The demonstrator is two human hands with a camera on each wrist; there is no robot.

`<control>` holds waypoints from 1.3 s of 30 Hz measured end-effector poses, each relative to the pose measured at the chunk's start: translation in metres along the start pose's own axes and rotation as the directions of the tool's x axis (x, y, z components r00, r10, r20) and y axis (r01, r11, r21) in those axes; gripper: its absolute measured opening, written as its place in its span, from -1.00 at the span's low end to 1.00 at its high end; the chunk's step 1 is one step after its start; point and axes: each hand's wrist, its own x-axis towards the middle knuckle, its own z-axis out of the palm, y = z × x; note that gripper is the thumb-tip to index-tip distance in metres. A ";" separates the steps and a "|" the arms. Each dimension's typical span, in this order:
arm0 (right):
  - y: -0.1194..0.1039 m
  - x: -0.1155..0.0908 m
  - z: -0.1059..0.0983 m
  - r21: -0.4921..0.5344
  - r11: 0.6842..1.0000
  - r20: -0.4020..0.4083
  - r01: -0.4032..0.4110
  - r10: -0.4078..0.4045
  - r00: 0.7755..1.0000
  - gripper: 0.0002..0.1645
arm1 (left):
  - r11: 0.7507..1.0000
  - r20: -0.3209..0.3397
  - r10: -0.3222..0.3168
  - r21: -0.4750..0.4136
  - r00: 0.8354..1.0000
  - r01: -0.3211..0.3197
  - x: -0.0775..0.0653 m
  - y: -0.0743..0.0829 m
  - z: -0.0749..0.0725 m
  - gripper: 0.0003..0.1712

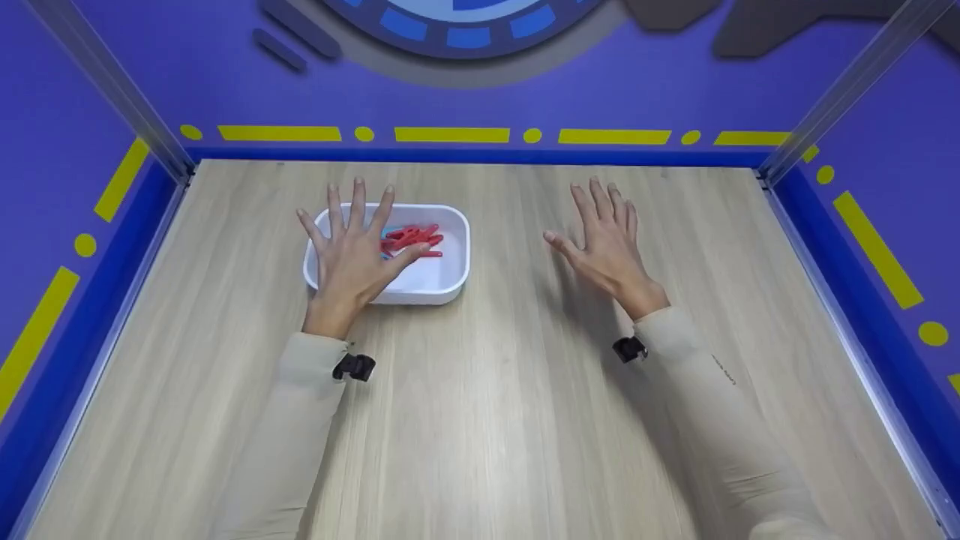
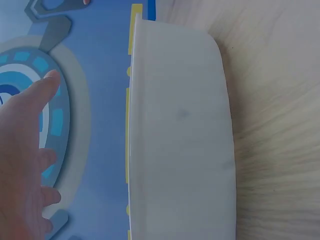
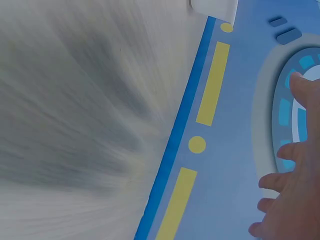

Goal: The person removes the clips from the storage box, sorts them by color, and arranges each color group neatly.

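Observation:
A white plastic tub with rounded corners stands on the wooden table, left of the middle. Inside it lie several red clothespins in a small heap, with bits of light blue beside them, partly hidden. My left hand hovers over the tub's left part, fingers spread and holding nothing. In the left wrist view the tub's outer wall stands beside that hand. To the right, my right hand is held above the bare wood, its fingers straight and the thumb apart, with nothing in it.
The wooden table is bounded at the back by a blue-purple panel with yellow dashes. Side panels with metal posts rise at left and right. A black strap device sits on each wrist.

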 end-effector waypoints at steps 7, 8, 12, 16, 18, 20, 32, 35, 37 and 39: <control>-0.003 0.004 -0.004 0.065 0.996 -0.037 0.057 -0.055 0.998 0.05 | 0.994 -0.073 -0.041 -0.103 0.996 0.034 -0.008 -0.004 0.001 0.17; -0.004 0.005 -0.004 0.074 0.995 -0.040 0.063 -0.060 0.997 0.04 | 0.992 -0.086 -0.047 -0.119 0.995 0.037 -0.008 -0.004 0.001 0.16; -0.007 0.004 -0.003 0.108 0.992 -0.027 0.068 -0.065 0.997 0.03 | 0.985 -0.120 -0.064 -0.165 0.991 0.043 -0.012 -0.002 0.002 0.14; -0.009 0.004 0.001 0.143 0.987 -0.024 0.078 -0.076 0.997 0.00 | 0.980 -0.125 -0.082 -0.192 0.989 0.057 -0.017 -0.002 0.004 0.12; -0.010 0.004 0.003 0.154 0.984 -0.027 0.087 -0.084 0.996 -0.02 | 0.978 -0.124 -0.089 -0.197 0.988 0.063 -0.019 -0.004 0.005 0.12; -0.012 0.006 0.005 0.166 0.981 -0.031 0.099 -0.096 0.995 -0.03 | 0.978 -0.127 -0.093 -0.199 0.988 0.067 -0.020 -0.006 0.004 0.12; -0.018 0.014 0.009 0.223 0.964 -0.003 0.144 -0.147 0.989 -0.03 | 0.966 -0.214 -0.114 -0.253 0.970 0.057 -0.026 -0.018 -0.003 0.11; -0.020 0.015 0.010 0.242 0.959 0.013 0.147 -0.155 0.988 -0.05 | 0.961 -0.235 -0.121 -0.270 0.964 0.055 -0.028 -0.022 -0.001 0.12; -0.022 0.018 0.011 0.257 0.954 0.019 0.155 -0.165 0.986 -0.05 | 0.957 -0.241 -0.127 -0.286 0.962 0.054 -0.030 -0.025 0.000 0.13; -0.025 0.020 0.011 0.270 0.949 0.021 0.162 -0.174 0.985 -0.06 | 0.952 -0.250 -0.131 -0.302 0.959 0.051 -0.031 -0.027 0.000 0.13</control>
